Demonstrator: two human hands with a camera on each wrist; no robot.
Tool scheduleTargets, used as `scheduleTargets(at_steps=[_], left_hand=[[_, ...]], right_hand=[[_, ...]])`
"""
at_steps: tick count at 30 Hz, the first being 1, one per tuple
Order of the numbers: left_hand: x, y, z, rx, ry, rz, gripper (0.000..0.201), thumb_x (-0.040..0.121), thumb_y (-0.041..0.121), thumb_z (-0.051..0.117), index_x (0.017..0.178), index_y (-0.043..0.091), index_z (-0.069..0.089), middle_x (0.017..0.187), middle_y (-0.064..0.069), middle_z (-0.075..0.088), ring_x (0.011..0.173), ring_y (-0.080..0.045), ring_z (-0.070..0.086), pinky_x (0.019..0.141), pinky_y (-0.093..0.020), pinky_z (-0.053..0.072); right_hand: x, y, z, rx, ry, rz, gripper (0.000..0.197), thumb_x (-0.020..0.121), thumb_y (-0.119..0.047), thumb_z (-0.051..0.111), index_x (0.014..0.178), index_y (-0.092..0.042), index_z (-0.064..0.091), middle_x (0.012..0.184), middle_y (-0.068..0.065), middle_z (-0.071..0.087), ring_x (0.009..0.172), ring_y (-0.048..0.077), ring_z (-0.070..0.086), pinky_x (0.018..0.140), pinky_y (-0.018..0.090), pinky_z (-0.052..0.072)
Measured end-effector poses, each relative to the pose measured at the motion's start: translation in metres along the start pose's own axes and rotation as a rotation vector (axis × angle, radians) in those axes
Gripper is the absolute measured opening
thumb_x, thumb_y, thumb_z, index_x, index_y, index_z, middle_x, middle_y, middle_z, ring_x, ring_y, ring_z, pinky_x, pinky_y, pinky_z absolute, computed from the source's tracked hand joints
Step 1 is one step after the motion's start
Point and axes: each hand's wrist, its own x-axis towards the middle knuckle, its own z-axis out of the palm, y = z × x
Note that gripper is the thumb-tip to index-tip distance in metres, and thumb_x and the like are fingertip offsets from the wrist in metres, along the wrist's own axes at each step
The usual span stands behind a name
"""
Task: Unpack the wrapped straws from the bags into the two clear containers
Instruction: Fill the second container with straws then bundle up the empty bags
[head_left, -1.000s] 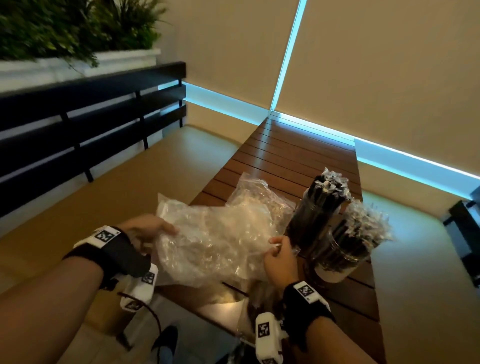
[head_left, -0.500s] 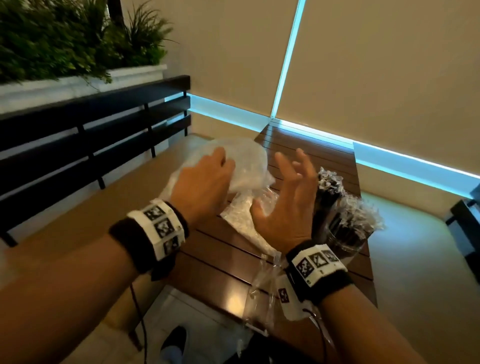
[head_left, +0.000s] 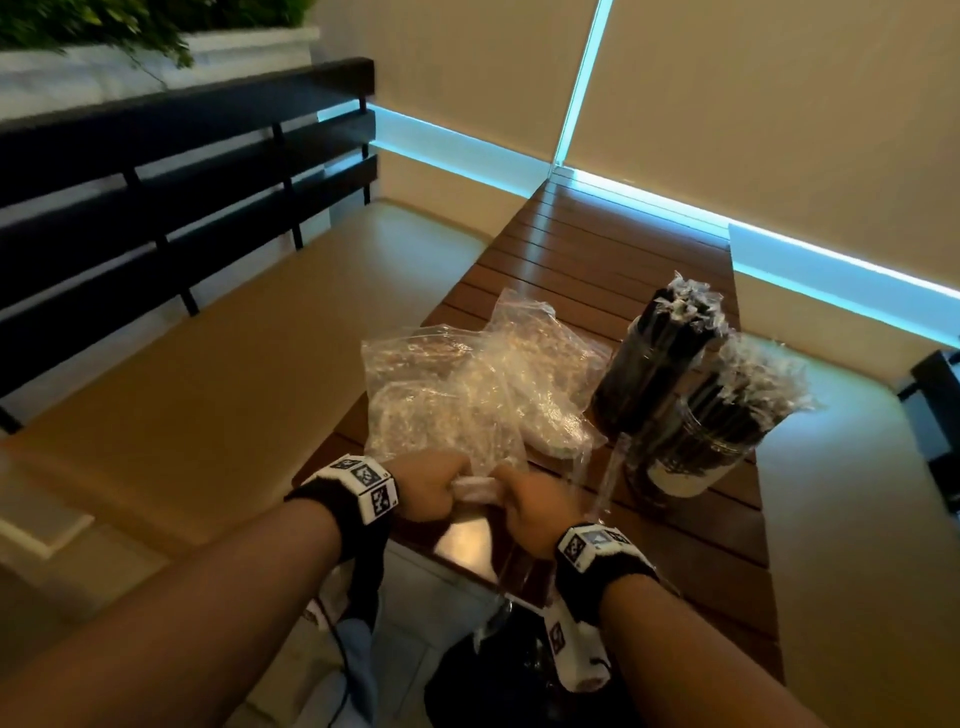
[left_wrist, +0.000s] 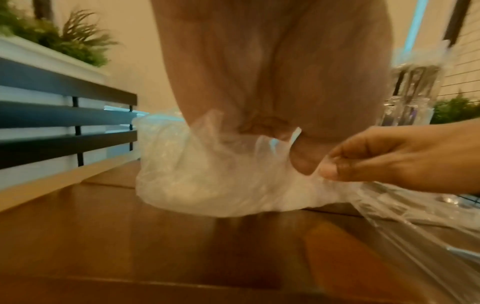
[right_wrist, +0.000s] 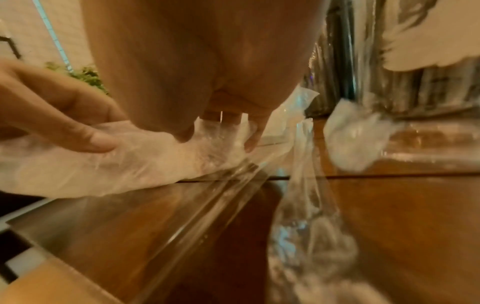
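Clear plastic bags (head_left: 467, 395) in two hands; two straw-filled containers (head_left: 649, 374).

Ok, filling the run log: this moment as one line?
left hand grips crumpled bag | right hand pinches it | straws in both containers | empty bags on table

Crumpled empty clear bags (head_left: 467, 395) lie near the table's (head_left: 597, 260) front edge, beside two clear containers (head_left: 649, 374) packed with upright dark wrapped straws (head_left: 691, 306)
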Motion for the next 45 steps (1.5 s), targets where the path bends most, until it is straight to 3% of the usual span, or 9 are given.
scheduleTargets(at_steps=[3,8,11,17,21,25,34,40,45], left_hand=[[0.008,-0.013,0.004,-0.021,0.087,0.005,0.028,0.097,0.028,0.053,0.123,0.017,0.053,0.124,-0.007,0.048,0.103,-0.025,0.056,0.090,-0.037,0.046],[0.028,-0.018,0.005,0.051,0.229,-0.036,0.025,0.102,0.029,0.045,0.083,0.016,0.056,0.086,-0.005,0.060,0.085,-0.025,0.061,0.069,-0.031,0.038],[0.031,-0.009,0.014,0.218,0.355,-0.082,0.008,0.097,0.025,0.053,0.102,0.019,0.054,0.102,-0.004,0.060,0.090,-0.022,0.059,0.070,-0.032,0.041],[0.014,-0.027,0.029,0.709,0.427,0.197,0.034,0.078,0.052,0.061,0.090,0.021,0.066,0.097,-0.004,0.065,0.090,-0.027,0.061,0.084,-0.048,0.049],[0.006,-0.042,0.019,0.727,0.327,0.069,0.025,0.079,0.033,0.062,0.101,0.024,0.066,0.106,0.002,0.068,0.109,-0.024,0.061,0.102,-0.053,0.036],[0.001,-0.041,0.003,0.571,0.425,0.055,0.040,0.087,0.038,0.032,0.107,0.028,0.066,0.117,0.009,0.064,0.133,-0.021,0.044,0.109,-0.059,0.007],[-0.014,-0.070,0.018,0.346,0.342,-0.076,0.067,0.086,0.066,0.005,0.115,0.029,0.052,0.113,0.007,0.056,0.108,-0.017,0.052,0.102,-0.042,0.031],[-0.001,-0.069,0.031,0.308,0.497,-0.183,0.034,0.094,0.056,0.038,0.107,0.027,0.050,0.107,0.003,0.060,0.102,-0.019,0.056,0.098,-0.041,0.038],[-0.015,-0.084,0.035,0.587,0.590,0.218,0.039,0.090,0.063,0.047,0.101,0.027,0.059,0.106,0.000,0.060,0.094,-0.019,0.058,0.086,-0.043,0.049]], right_hand=[[0.004,0.004,0.002,0.139,0.044,0.023,0.013,0.098,-0.024,0.044,0.107,-0.021,0.053,0.098,0.006,0.065,0.087,0.026,0.062,0.072,0.036,0.048],[0.010,0.007,0.003,0.320,0.128,0.076,0.023,0.097,-0.023,0.042,0.119,-0.028,0.042,0.103,-0.003,0.057,0.088,0.013,0.057,0.077,0.036,0.050],[0.013,0.006,0.004,0.226,0.164,0.057,0.017,0.097,-0.020,0.046,0.114,-0.017,0.048,0.111,0.005,0.054,0.087,0.016,0.052,0.074,0.029,0.045],[0.030,0.002,0.004,0.036,0.147,0.083,0.020,0.098,-0.027,0.049,0.110,-0.013,0.058,0.121,0.004,0.050,0.105,0.026,0.055,0.076,0.027,0.038],[0.026,0.009,0.007,-0.305,0.062,-0.127,0.065,0.079,-0.075,0.042,0.118,-0.026,0.059,0.136,0.000,0.044,0.125,0.026,0.038,0.103,0.045,0.033],[0.026,0.005,-0.010,-0.387,0.148,-0.269,0.041,0.084,-0.052,0.049,0.111,-0.025,0.064,0.136,-0.002,0.048,0.130,0.025,0.036,0.107,0.045,0.028],[0.048,-0.027,-0.011,-0.182,-0.017,-0.043,0.051,0.098,-0.048,0.029,0.082,-0.014,0.063,0.090,0.010,0.067,0.080,0.029,0.065,0.074,0.037,0.053],[0.064,-0.042,0.012,-0.103,0.137,0.063,0.035,0.095,-0.036,0.054,0.123,-0.021,0.041,0.127,0.008,0.046,0.095,0.036,0.062,0.070,0.040,0.048],[0.065,-0.044,0.020,-0.277,0.165,0.108,0.030,0.095,-0.040,0.051,0.119,-0.022,0.055,0.136,0.009,0.046,0.120,0.031,0.046,0.093,0.043,0.042]])
